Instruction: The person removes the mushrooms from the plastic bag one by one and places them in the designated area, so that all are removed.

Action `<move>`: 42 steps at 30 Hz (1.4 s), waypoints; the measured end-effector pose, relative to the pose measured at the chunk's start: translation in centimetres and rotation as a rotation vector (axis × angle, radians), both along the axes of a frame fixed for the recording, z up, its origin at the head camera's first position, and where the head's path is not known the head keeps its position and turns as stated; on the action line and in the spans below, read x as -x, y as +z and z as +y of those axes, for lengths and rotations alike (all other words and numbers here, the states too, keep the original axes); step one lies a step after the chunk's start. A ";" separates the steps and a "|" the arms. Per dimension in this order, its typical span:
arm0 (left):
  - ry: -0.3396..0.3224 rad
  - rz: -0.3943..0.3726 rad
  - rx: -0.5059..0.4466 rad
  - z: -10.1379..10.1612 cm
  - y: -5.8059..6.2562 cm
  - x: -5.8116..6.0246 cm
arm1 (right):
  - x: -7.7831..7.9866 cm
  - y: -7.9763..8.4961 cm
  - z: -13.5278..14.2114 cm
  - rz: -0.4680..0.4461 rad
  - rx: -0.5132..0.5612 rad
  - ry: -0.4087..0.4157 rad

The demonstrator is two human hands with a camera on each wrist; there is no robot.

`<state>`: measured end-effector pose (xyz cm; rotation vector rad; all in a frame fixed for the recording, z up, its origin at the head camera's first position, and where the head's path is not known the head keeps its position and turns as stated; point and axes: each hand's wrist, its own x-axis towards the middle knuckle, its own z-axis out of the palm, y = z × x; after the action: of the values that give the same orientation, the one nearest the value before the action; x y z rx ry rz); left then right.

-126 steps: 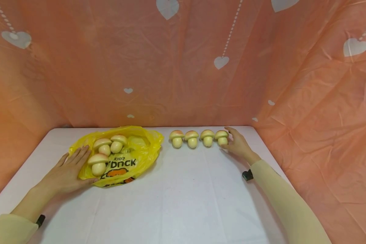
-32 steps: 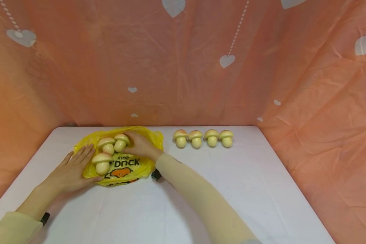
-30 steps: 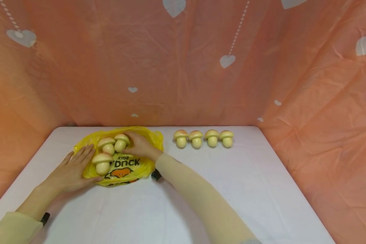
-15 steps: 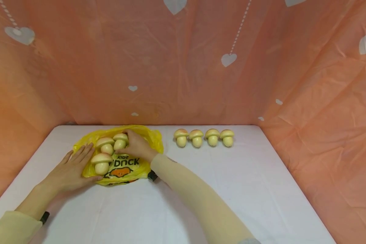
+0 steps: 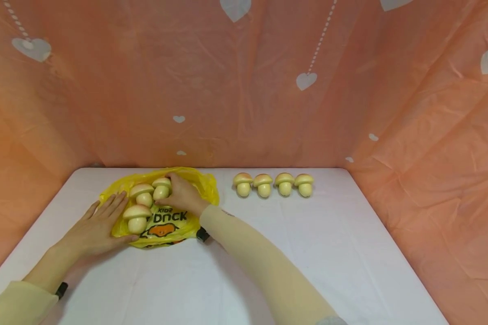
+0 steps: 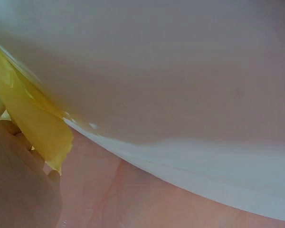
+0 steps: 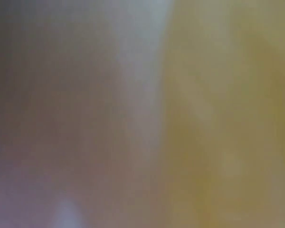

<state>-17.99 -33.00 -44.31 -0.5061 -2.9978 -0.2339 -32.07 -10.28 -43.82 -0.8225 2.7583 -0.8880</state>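
Observation:
A yellow plastic bag (image 5: 203,189) lies spread at the left of the table, with three toy mushrooms on it. My left hand (image 5: 91,230) rests with straight fingers along the bag's left edge, beside the nearest mushroom (image 5: 137,219). Behind that one sits another mushroom (image 5: 143,194). My right hand (image 5: 183,195) reaches over the bag and grips the rightmost of the three, a toy mushroom (image 5: 161,188), with thumb and fingers at its right side. In the left wrist view the bag (image 6: 38,123) rises past the fingers of the left hand (image 6: 19,180). The right wrist view is blurred.
Several more toy mushrooms stand in a row at the back of the white table (image 5: 268,253), among them the leftmost one (image 5: 243,185) and the rightmost one (image 5: 304,186). An orange curtain (image 5: 244,99) with white hearts hangs behind and on both sides.
My right hand has moved left from the rightmost mushroom of the row to the mushroom on the bag. In the last second it has barely shifted. The left hand stays in place.

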 end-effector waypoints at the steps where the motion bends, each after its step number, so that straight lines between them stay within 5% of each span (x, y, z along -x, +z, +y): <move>1: -0.001 0.001 0.001 0.0 0.0 0.0 | 0.0 0.0 0.0 -0.002 0.006 0.000; 13: 0.011 -0.016 0.016 -0.2 -0.4 -0.1 | -0.6 0.5 0.7 -0.025 0.043 0.000; 21: 0.007 -0.004 0.016 -0.2 -0.3 -0.2 | -1.2 1.4 2.1 -0.064 0.171 0.040; 42: 0.019 -0.021 0.006 0.0 0.7 -0.3 | -2.4 5.0 9.7 0.023 0.284 0.028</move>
<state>-17.73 -32.98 -43.64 -0.4780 -3.0234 -0.2299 -29.72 -0.56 -38.81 -0.9149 2.6686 -1.2922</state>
